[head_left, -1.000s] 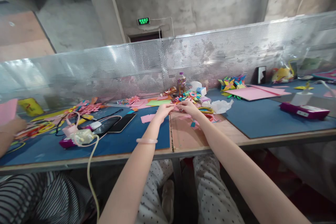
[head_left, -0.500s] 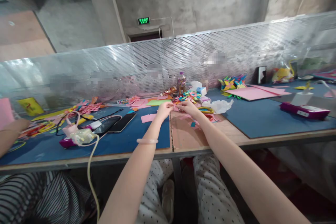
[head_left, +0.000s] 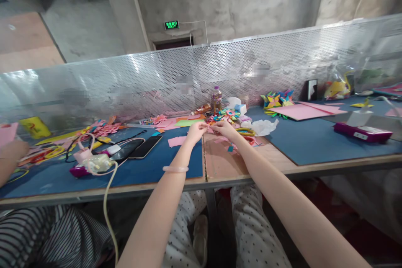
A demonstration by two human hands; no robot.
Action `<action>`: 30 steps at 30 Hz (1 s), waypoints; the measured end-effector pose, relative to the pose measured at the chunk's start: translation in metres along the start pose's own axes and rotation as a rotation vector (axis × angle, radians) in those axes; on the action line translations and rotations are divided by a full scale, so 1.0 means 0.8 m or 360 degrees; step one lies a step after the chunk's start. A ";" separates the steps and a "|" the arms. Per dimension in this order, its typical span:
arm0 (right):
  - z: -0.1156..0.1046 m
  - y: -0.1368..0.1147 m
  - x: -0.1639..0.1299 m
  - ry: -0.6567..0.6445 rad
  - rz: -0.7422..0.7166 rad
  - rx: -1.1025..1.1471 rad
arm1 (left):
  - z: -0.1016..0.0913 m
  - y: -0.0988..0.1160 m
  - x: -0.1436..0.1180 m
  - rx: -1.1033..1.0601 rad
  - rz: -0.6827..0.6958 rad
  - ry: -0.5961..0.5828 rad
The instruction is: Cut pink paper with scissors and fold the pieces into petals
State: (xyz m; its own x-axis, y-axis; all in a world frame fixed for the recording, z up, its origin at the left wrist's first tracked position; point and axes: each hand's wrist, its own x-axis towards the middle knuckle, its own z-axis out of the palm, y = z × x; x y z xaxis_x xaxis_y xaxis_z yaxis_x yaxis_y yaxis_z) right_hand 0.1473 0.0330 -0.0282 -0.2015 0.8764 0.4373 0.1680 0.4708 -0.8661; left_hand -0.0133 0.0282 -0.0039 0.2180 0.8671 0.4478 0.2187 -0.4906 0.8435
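Observation:
Both my hands meet above the middle of the table, arms stretched forward. Between the fingertips is a small piece of pink paper point(head_left: 209, 127), mostly covered by the fingers. My left hand point(head_left: 197, 131) pinches it from the left and my right hand point(head_left: 223, 129) from the right. Pink paper sheets point(head_left: 176, 141) lie just left of my left hand. Beyond the hands are a green sheet point(head_left: 188, 122) and a multicoloured paper flower point(head_left: 228, 115). Scissors with yellow handles point(head_left: 246, 132) rest beside my right wrist, among paper scraps.
Left on the table point(head_left: 188, 171) are a black phone point(head_left: 146, 147), a power strip point(head_left: 99, 163) with cables, and pink paper flowers point(head_left: 108, 128). A bottle point(head_left: 216, 99) stands at the back. Crumpled tissue point(head_left: 265, 127), pink boards point(head_left: 306, 111) and a purple box point(head_left: 362, 132) are right. A co-worker's hand point(head_left: 14, 153) holds pink paper far left.
My hands stay together in nearly the same place on the pink paper. At the far left, the co-worker's hand and pink paper have shifted slightly.

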 end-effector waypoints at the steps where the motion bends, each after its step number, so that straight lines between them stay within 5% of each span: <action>1: 0.000 0.000 0.000 -0.0007 0.0003 0.0004 | 0.000 -0.001 0.000 0.0009 0.0003 -0.0007; 30: 0.002 0.001 0.000 0.0090 0.0075 0.0136 | 0.000 0.004 -0.007 -0.0189 -0.0253 -0.0131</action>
State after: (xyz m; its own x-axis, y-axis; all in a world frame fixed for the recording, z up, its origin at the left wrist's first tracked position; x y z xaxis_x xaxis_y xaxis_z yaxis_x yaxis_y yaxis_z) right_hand 0.1461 0.0334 -0.0290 -0.1399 0.9028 0.4067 0.0925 0.4208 -0.9024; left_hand -0.0136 0.0218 -0.0036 0.2675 0.9205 0.2847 0.1442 -0.3304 0.9328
